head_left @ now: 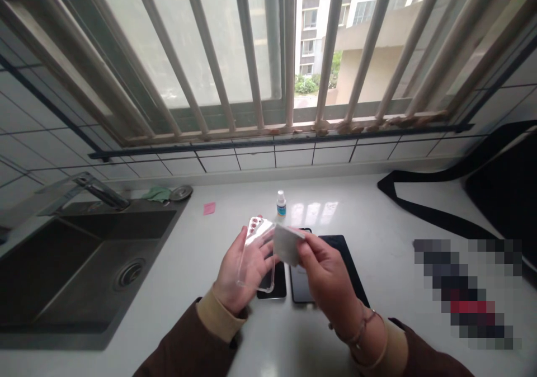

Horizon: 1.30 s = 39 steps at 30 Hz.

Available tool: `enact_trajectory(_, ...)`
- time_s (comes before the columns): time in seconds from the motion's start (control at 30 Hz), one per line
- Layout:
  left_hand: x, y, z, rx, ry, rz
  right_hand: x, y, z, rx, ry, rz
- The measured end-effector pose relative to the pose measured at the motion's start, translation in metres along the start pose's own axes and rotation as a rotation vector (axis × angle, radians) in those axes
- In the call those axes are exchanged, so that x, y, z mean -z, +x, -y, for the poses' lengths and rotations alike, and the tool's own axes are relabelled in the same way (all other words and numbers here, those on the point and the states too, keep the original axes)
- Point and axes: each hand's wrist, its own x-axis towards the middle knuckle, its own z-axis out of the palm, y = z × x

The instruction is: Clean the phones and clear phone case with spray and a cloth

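Bottle label (281,210) illegible, left hand (232,271) holding clear case (254,248), right (327,269) pinching cloth (286,245)

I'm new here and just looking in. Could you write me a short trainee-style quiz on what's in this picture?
1. Multiple choice: what does the person's right grip hold?
A) a spoon
B) a grey, cloth-like square
C) a pair of scissors

2. True or false: the small bottle is lying on its side.

3. Fill in the blank: the clear phone case rests in the person's ____ grip.

Key:
1: B.
2: False; it stands upright on the white counter.
3: left, as the left grip is the one behind it.
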Motion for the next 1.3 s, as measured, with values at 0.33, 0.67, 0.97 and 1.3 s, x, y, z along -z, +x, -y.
enact_trajectory(0.33, -0.002, -0.002, 0.021, 0.086, 0.015, 0.120, -0.003, 0.003, -0.016, 0.494, -0.574, 0.133)
enact_trajectory(0.67, -0.002, -0.002, 0.016, -0.046, 0.072, -0.100, -0.017, -0.010, -0.004, 0.671, -0.642, 0.367)
enact_trajectory(0.97, -0.002, -0.002, 0.020, 0.052, 0.038, 0.041, -0.007, 0.001, -0.023, 0.571, -0.803, 0.281)
enact_trajectory(1.3, -0.002, 0.002, 0.016, -0.080, 0.063, -0.089, -0.007, 0.002, -0.025, 0.567, -0.747, 0.379)
